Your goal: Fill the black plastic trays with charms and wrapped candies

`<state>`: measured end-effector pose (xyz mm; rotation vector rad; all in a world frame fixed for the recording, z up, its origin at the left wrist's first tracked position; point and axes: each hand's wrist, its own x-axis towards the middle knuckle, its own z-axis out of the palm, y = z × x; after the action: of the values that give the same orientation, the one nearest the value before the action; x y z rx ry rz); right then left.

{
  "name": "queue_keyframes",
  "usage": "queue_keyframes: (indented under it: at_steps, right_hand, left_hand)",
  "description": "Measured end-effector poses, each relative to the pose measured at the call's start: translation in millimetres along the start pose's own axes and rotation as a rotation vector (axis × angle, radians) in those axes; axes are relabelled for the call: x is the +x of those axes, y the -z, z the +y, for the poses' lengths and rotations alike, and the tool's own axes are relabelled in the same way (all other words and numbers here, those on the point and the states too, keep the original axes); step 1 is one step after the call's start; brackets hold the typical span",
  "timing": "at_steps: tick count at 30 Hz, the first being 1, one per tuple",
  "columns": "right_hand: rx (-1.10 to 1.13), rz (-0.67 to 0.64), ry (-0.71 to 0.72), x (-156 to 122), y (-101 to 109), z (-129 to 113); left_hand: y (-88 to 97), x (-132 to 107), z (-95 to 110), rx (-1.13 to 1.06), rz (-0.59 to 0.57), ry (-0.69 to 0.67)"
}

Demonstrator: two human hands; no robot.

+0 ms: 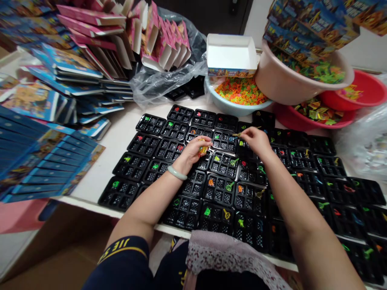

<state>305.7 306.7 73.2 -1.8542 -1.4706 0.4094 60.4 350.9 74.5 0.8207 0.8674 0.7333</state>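
Note:
Closed around a small bunch of yellow and orange plastic pieces [203, 150], my left hand [195, 150] hovers over the middle of the black compartment trays [222, 187]. My right hand [256, 139] pinches a thin yellowish plastic piece [237, 135] above a tray [225, 141] in the upper rows. That tray has a green piece in one compartment and a blue one near my right fingertips. Many other trays hold one or two small coloured pieces, such as an orange one [211, 182] and a green one [229, 186]. The kind of the pieces is too small to make out.
Behind the trays stand a light blue basin [222, 105] of orange and green pieces, a pale pink basin [269, 76] and red basins [375, 90]. An open white box [231, 52] rests on the blue basin. Blue cartons [69, 157] and pink cartons [90, 18] are stacked left.

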Motion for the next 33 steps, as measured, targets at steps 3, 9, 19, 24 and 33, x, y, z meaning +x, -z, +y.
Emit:
queue_keyframes:
  at_steps: [3,9,19,24,33]
  right_hand:
    - [-0.095,0.155,-0.119,49,-13,8]
    - [-0.152,0.114,-0.19,93,-37,13]
    - [0.696,-0.365,-0.13,15,-93,-60]
    - [0.73,-0.274,-0.15,35,-106,-63]
    - [-0.176,-0.043,0.24,110,-111,-54]
  left_hand:
    - [-5.3,2,0,-0.03,0.04,-0.001]
    - [-0.1,7,4,-0.046,0.067,-0.036]
    - [-1.9,33,6,-0.15,0.162,-0.172]
    - [6.3,40,18,-0.243,0.159,-0.205]
    - [40.4,29,32,-0.194,0.009,0.067]
